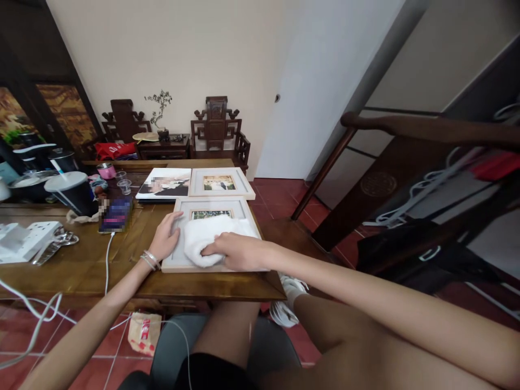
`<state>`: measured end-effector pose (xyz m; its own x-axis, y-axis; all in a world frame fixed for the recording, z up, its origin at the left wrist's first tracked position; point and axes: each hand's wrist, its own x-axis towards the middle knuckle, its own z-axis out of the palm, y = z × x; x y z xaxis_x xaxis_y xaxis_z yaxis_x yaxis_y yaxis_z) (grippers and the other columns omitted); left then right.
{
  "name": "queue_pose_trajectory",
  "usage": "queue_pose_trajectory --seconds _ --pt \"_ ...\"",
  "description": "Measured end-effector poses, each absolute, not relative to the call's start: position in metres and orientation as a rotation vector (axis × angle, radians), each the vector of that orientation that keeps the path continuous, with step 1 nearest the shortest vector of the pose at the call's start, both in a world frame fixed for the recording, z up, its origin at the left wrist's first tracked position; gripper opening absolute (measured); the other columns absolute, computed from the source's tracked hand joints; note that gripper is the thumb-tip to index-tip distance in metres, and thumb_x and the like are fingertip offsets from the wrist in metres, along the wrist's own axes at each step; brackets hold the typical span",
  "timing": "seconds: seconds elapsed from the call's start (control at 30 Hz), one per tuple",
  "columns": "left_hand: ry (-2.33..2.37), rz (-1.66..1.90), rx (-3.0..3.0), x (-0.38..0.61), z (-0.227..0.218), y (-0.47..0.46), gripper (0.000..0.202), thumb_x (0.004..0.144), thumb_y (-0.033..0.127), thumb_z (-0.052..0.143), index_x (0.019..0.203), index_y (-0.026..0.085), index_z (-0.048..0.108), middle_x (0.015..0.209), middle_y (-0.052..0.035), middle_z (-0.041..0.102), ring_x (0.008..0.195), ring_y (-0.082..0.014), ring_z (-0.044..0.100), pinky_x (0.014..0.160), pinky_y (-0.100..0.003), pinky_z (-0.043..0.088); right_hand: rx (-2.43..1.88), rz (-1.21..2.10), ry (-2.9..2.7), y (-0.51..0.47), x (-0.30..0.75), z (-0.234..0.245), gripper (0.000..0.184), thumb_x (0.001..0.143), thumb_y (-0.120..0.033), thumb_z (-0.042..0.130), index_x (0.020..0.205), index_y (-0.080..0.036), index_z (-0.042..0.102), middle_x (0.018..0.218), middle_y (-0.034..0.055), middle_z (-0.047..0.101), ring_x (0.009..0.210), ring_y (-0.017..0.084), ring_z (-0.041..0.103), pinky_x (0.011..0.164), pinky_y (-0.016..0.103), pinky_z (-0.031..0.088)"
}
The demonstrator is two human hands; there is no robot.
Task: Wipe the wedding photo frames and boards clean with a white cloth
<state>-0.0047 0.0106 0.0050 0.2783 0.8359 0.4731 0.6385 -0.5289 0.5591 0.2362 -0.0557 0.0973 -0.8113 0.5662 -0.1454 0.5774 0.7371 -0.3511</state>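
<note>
A light wooden picture frame (170, 265) lies flat at the near right corner of the table, its photo partly covered by a folded white cloth (211, 230). My right hand (239, 250) grips the near side of that cloth and presses it on the frame's face. On the frame's left edge rests my left hand (166, 235), fingers stretched out, holding nothing. Directly behind lies a second picture frame (199, 188) with a small photo. To its left is a white-edged photo album or print (170, 183), whose kind I cannot tell for sure.
Left on the wooden table (142, 279) are a phone (116, 214) on a white cable, a dark cup (73, 192) with a straw, a power strip (34, 241) and small clear cups (125, 186). A large wooden chair (365, 184) stands at the right. A paper bag (145, 331) lies below.
</note>
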Motion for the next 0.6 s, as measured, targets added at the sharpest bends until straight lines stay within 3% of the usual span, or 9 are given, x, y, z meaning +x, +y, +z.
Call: queue_pose_trajectory --seconds 0.1,0.23,0.43,0.5,0.6 --pt "1.351 1.109 2.288 -0.004 0.005 0.010 0.047 0.081 0.016 0.043 0.127 0.016 0.051 0.129 -0.0117 0.056 0.123 -0.0250 0.052 0.110 -0.046 0.037 0.994 -0.590 2.895 -0.050 0.236 0.095 0.063 0.072 0.005 0.045 0.127 -0.020 0.062 0.115 0.0090 0.069 0.108 0.023 0.060 0.090 0.031 0.044" --pt "1.354 1.104 2.291 -0.003 0.007 0.010 0.046 0.082 0.015 0.042 0.127 0.017 0.052 0.127 -0.0107 0.057 0.122 -0.0248 0.052 0.109 -0.045 0.038 1.197 -0.293 2.847 -0.027 0.234 0.082 0.064 0.073 0.005 0.045 0.131 -0.018 0.058 0.117 0.0124 0.067 0.122 0.029 0.052 0.096 0.042 0.042" --pt "1.352 1.107 2.271 -0.001 0.009 0.011 0.046 0.082 0.014 0.042 0.127 0.017 0.051 0.126 -0.0110 0.056 0.122 -0.0254 0.052 0.108 -0.047 0.038 1.214 0.061 2.750 0.000 0.228 0.075 0.067 0.076 0.006 0.044 0.139 -0.017 0.050 0.155 0.0132 0.034 0.138 0.040 0.030 0.101 0.059 0.036" --pt "1.355 1.113 2.269 -0.001 0.010 0.011 0.045 0.082 0.014 0.043 0.126 0.019 0.051 0.125 -0.0103 0.056 0.122 -0.0252 0.052 0.108 -0.046 0.039 1.217 0.026 2.693 -0.003 0.225 0.082 0.067 0.077 0.005 0.044 0.139 -0.018 0.050 0.153 0.0144 0.037 0.136 0.040 0.034 0.099 0.058 0.039" --pt "1.362 1.108 2.266 0.000 0.011 0.011 0.044 0.082 0.014 0.042 0.126 0.018 0.051 0.125 -0.0110 0.056 0.122 -0.0257 0.052 0.109 -0.046 0.038 1.195 -0.217 2.681 -0.014 0.220 0.097 0.061 0.078 0.002 0.048 0.135 -0.020 0.055 0.131 0.0177 0.059 0.118 0.034 0.055 0.088 0.043 0.048"
